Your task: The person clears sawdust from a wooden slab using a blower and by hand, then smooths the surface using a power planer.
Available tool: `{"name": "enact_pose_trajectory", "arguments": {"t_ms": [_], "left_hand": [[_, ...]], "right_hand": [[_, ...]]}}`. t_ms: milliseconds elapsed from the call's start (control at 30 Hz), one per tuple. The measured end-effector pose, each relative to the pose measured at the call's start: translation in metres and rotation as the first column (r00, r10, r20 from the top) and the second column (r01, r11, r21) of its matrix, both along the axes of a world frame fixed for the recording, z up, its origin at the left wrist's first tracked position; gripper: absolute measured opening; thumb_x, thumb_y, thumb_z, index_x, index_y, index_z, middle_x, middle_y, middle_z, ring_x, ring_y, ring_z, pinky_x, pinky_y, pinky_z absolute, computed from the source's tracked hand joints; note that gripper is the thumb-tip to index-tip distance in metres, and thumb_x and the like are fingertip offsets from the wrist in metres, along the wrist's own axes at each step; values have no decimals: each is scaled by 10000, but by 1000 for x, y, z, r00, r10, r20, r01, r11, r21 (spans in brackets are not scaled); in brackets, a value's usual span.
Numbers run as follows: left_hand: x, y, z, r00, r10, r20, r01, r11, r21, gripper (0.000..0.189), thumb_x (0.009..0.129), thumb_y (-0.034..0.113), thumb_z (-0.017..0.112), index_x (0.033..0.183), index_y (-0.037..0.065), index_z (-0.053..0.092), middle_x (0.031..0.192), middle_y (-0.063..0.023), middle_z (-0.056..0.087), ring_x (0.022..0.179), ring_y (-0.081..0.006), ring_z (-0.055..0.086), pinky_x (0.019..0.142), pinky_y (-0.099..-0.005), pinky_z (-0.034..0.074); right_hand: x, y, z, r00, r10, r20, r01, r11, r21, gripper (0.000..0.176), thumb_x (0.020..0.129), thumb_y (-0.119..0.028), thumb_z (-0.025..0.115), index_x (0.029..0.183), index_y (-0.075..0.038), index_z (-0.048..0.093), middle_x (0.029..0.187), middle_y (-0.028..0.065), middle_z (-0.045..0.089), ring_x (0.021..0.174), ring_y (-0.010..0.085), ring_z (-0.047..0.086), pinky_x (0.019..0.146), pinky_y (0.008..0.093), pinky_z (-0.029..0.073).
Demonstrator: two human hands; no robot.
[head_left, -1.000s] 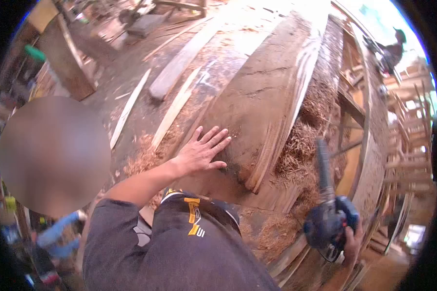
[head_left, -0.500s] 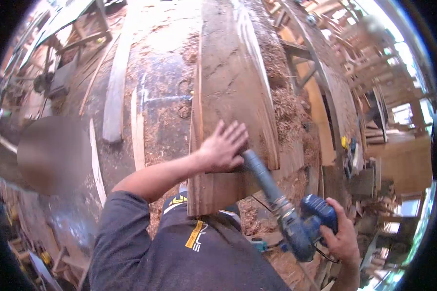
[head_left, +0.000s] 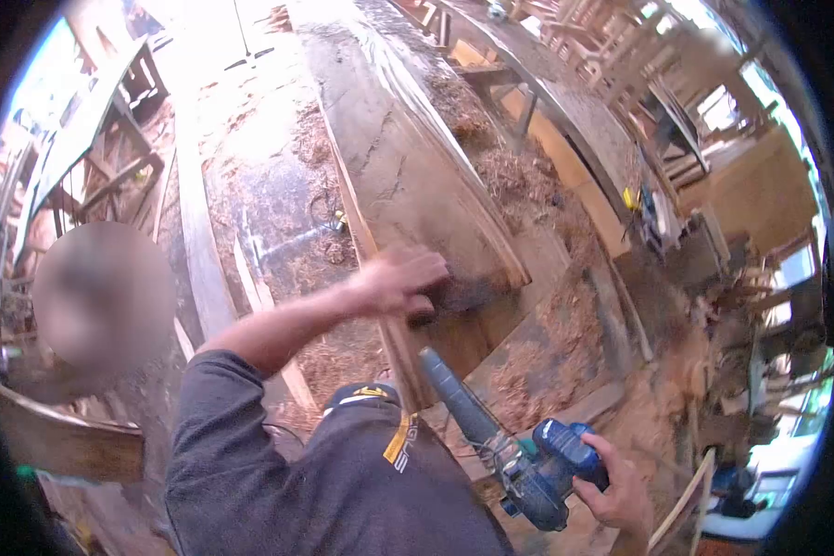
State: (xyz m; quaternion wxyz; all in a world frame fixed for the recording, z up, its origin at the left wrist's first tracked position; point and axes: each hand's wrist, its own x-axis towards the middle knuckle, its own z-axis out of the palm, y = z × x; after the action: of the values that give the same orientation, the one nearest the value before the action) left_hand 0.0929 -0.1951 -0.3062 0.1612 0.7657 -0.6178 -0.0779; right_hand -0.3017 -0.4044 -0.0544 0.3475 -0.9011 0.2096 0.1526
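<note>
My left hand (head_left: 400, 279) rests on the near end of a long, wide wooden slab (head_left: 408, 167), fingers curled and motion-blurred over its surface. My right hand (head_left: 616, 491) grips the handle of a blue electric blower (head_left: 528, 459) at the lower right. The blower's dark nozzle (head_left: 456, 398) points up toward the slab's near edge, just below my left hand. Sawdust and shavings (head_left: 519, 190) cover the right side of the slab.
Long planks (head_left: 195, 232) lie on the dirty floor to the left. Wood frames and chair parts (head_left: 639, 83) stand at the right and back. A wooden board (head_left: 60, 445) crosses the lower left. Shavings pile up at the lower right (head_left: 565, 343).
My left hand slid down toward the slab's near edge and curled its fingers. The blower dropped lower, its nozzle now below the hand. The view swung, so the slab runs further away.
</note>
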Motion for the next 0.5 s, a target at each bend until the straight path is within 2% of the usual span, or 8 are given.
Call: {"name": "enact_pose_trajectory", "arguments": {"t_ms": [100,167,233,267,333,367,467,500], "left_hand": [[59,23,15,855,461,238,-476,879,5,716,973,499,523,1552,149,288,1609,-123,294,1504,-296,228,1191,-586,219],[39,7,41,886,422,-191,-361,887,286,766,980,553,468,1563,114,236,1610,-157,275,1501,-335,220,1189,-577,217],[-27,-1,-5,975,122,188,-134,989,54,795,979,605,419,1561,93,245,1606,-175,274,1493,-346,237,1205,-534,200],[-38,-3,-18,982,20,189,-20,1000,-1,799,978,616,411,1565,100,245,1612,-162,269,1498,-332,231,1215,-524,175],[-22,5,-11,989,-147,17,147,989,-22,782,984,627,391,1564,118,268,1621,-126,269,1506,-302,223,1226,-509,147],[-3,10,-5,997,-70,17,70,998,-2,776,986,640,367,1567,135,269,1629,-102,254,1514,-300,200,1224,-521,148],[76,13,-6,985,136,107,-139,990,18,783,980,656,358,1565,142,276,1637,-95,231,1520,-299,171,1218,-542,146],[99,12,-7,976,191,106,-194,981,19,792,975,665,358,1565,142,276,1641,-93,222,1522,-304,161,1217,-547,142]], "right_hand": [[-22,39,-10,997,21,76,-14,995,-97,669,796,-79,727,1409,-82,458,1035,195,684,898,306,707,789,383,553],[-19,69,-6,996,-70,51,76,988,-132,671,802,-85,718,1417,-88,449,1053,197,681,890,300,705,785,379,554],[-19,90,-10,988,-50,149,81,974,-212,660,814,-88,704,1420,-86,444,1049,203,676,881,330,698,783,387,553],[-17,100,-10,979,-33,200,84,963,-257,654,820,-89,697,1422,-85,442,1047,206,674,876,345,695,782,391,553],[-12,122,-1,926,-370,71,369,929,24,655,828,-102,686,1429,-78,428,1015,190,672,811,323,690,746,385,553],[-8,130,2,860,-510,-22,507,850,144,656,832,-108,681,1433,-74,422,999,182,672,779,312,687,728,382,553],[2,139,5,891,-449,-73,453,889,58,651,844,-119,660,1443,-73,408,964,140,662,667,211,660,649,355,542],[11,141,4,956,-286,70,291,953,-85,644,848,-125,655,1440,-72,408,955,139,660,671,208,660,659,358,543]]}}
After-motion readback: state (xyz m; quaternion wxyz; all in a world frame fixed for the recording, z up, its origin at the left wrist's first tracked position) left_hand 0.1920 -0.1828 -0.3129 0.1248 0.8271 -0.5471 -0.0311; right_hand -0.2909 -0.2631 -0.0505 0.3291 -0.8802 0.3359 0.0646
